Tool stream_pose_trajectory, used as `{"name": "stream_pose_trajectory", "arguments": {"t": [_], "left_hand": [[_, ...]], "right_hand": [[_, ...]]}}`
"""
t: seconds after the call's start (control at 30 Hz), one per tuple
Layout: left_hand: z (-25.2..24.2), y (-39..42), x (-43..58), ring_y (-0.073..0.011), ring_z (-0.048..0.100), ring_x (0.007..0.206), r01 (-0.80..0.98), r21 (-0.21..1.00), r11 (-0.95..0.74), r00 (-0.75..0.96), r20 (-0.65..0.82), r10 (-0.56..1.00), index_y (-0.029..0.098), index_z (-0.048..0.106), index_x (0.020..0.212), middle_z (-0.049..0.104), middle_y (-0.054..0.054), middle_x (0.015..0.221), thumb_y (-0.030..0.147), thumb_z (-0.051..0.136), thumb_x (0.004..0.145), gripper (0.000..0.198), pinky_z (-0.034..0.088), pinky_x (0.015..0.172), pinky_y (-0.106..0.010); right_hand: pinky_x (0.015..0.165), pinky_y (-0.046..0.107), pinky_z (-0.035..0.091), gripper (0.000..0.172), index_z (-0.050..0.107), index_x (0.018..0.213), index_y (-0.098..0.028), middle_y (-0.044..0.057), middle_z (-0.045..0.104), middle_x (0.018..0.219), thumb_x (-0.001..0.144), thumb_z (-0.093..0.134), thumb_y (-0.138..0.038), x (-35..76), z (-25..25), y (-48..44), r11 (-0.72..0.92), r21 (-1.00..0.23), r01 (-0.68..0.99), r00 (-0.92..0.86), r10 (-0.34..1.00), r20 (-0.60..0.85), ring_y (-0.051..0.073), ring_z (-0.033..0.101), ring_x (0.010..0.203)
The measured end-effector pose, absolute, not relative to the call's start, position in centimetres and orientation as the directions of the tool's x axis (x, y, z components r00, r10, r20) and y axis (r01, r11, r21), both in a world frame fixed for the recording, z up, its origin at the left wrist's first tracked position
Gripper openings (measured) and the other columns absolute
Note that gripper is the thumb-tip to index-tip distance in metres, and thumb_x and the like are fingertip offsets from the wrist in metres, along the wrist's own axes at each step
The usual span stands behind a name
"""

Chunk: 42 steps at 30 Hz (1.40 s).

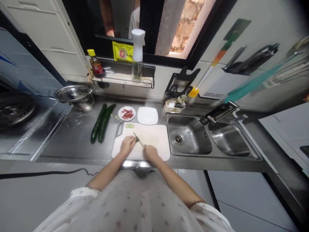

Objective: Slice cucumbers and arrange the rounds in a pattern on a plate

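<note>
On the white cutting board (158,138), my right hand (151,152) is closed around the handle of a kitchen knife (139,140). Its blade points away and to the left, beside a short piece of cucumber (137,139). My left hand (128,144) presses that piece to the board with curled fingers, which hide most of it. Several thin cucumber slices (129,126) lie in an overlapping row near the board's far left corner. Two whole cucumbers (102,124) rest side by side on the steel counter, left of the board.
Behind the board stand a small plate of chopped red pieces (127,113) and a white square plate (147,116). A double sink (190,137) is at the right, and a lidded steel pot (78,96) at the back left. A shelf (120,79) holds bottles.
</note>
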<state>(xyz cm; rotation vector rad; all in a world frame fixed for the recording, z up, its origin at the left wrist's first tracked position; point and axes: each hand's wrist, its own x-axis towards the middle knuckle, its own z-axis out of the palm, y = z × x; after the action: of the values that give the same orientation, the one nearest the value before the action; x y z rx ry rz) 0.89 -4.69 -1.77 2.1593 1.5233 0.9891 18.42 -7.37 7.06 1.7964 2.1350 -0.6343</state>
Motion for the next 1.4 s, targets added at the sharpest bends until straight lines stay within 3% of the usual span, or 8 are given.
{"name": "stream_pose_trajectory", "arguments": {"t": [0.73, 1.4], "left_hand": [[-1.3, -4.7, 0.8, -0.0189, 0.059, 0.090, 0.708, 0.600, -0.372, 0.197, 0.339, 0.920, 0.021, 0.069, 0.100, 0.068, -0.006, 0.097, 0.025, 0.049, 0.092, 0.022, 0.047, 0.083, -0.033], [-1.5, -4.7, 1.1, -0.0187, 0.059, 0.091, 0.694, 0.612, -0.380, 0.188, 0.355, 0.916, 0.022, 0.069, 0.099, 0.068, -0.006, 0.095, 0.024, 0.048, 0.092, 0.022, 0.048, 0.083, -0.034]], "right_hand": [[0.080, 0.028, 0.045, 0.033, 0.063, 0.110, -0.014, 0.013, 0.069, 0.104, 0.090, 0.037, -0.014, 16.4, 6.8, -5.1, 0.116, -0.210, 0.971, -0.198, 0.882, -0.427, 0.021, 0.064, 0.098], [0.075, 0.030, 0.048, 0.034, 0.064, 0.110, -0.013, 0.016, 0.070, 0.100, 0.089, 0.036, -0.012, 18.0, 7.0, -7.2, 0.113, -0.133, 0.985, -0.163, 0.872, -0.462, 0.023, 0.066, 0.096]]}}
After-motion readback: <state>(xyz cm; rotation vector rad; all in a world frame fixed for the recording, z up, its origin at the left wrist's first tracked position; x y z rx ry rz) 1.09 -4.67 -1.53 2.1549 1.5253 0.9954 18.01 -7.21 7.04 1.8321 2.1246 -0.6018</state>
